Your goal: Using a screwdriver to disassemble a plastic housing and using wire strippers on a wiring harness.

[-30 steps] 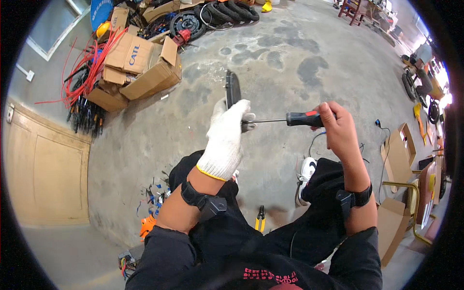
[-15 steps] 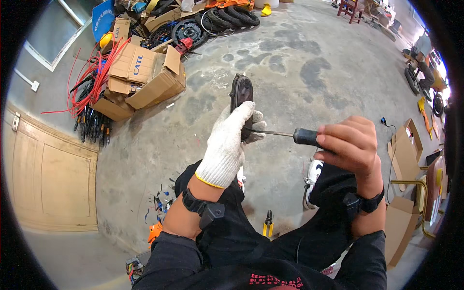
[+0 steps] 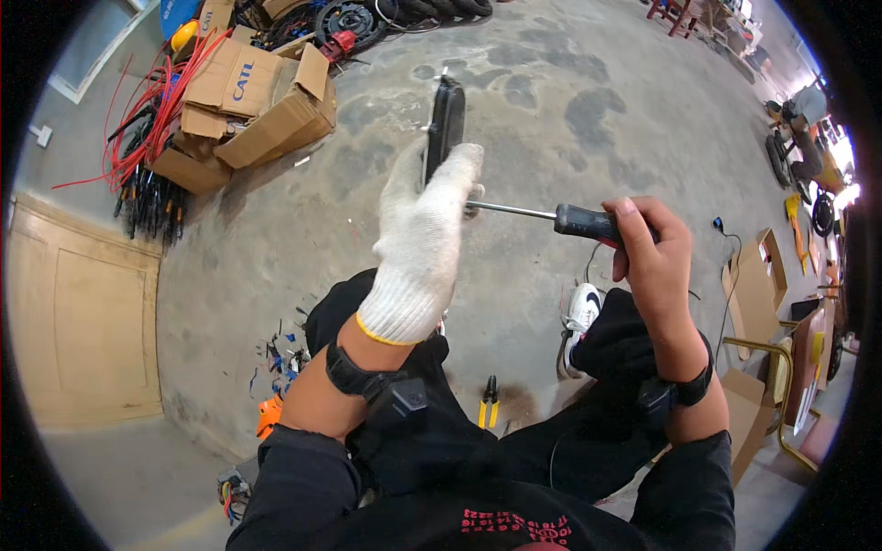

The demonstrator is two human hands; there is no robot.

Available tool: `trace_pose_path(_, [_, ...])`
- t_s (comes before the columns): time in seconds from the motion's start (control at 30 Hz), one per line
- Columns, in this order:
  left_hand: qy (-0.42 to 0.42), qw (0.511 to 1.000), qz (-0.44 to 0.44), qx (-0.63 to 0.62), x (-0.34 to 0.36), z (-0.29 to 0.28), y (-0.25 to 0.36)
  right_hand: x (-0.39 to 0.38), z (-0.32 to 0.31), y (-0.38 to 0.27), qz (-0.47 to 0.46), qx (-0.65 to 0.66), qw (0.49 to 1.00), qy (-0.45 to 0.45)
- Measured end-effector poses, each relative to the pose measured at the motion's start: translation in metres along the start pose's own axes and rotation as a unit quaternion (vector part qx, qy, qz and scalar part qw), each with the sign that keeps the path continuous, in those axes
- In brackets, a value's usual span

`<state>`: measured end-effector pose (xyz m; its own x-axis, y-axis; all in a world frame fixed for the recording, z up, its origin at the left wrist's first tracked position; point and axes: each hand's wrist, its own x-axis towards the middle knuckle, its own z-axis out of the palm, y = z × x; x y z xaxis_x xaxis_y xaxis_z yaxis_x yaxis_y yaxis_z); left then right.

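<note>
My left hand (image 3: pixel 424 220), in a white knit glove, grips a long black plastic housing (image 3: pixel 444 119) with its upper end pointing away from me. My bare right hand (image 3: pixel 652 243) is closed on the black handle of a screwdriver (image 3: pixel 581 220). Its metal shaft runs left toward the housing's lower end, where the tip is hidden by the gloved fingers. A pair of yellow-and-black pliers (image 3: pixel 489 401) lies on the floor between my legs.
Cardboard boxes (image 3: pixel 237 87), red tubing (image 3: pixel 161 119) and tyres (image 3: pixel 423 11) are piled back left, beside a cream door (image 3: pixel 96 308). Wire scraps (image 3: pixel 289 354) lie by my left leg. At right are an open carton (image 3: pixel 758 285), a chair (image 3: pixel 781 363) and another person (image 3: pixel 808 110) further off.
Since half a second ago, both hands have moved higher in the picture with the housing and screwdriver. My right hand's grip has turned, bringing the thumb on top of the handle again.
</note>
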<state>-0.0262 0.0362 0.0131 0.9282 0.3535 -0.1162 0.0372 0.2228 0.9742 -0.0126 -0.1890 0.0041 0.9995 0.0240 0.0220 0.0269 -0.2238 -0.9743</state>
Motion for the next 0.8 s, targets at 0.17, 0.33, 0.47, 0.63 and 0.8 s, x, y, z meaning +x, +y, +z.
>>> trace_pose_path(0.17, [0.008,0.998,0.051,0.043,0.007,-0.003,-0.008,-0.002,0.006,-0.004,0.120,0.019,0.991,-0.062])
trace_pose_path(0.33, [-0.037,0.998,-0.047,0.009,0.005,-0.012,-0.006,0.005,-0.015,0.004,-0.266,-0.085,0.959,-0.054])
trace_pose_path(0.47, [-0.016,0.994,-0.094,-0.054,0.002,-0.017,-0.001,0.010,-0.023,-0.009,-0.539,-0.279,0.786,-0.115])
trace_pose_path(0.63, [-0.017,0.998,-0.065,-0.018,-0.002,-0.013,0.004,-0.001,-0.017,-0.014,-0.577,-0.288,0.758,-0.094])
trace_pose_path(0.8, [-0.019,0.999,-0.027,0.023,-0.013,-0.005,0.001,-0.015,-0.008,-0.006,-0.517,-0.210,0.830,-0.013])
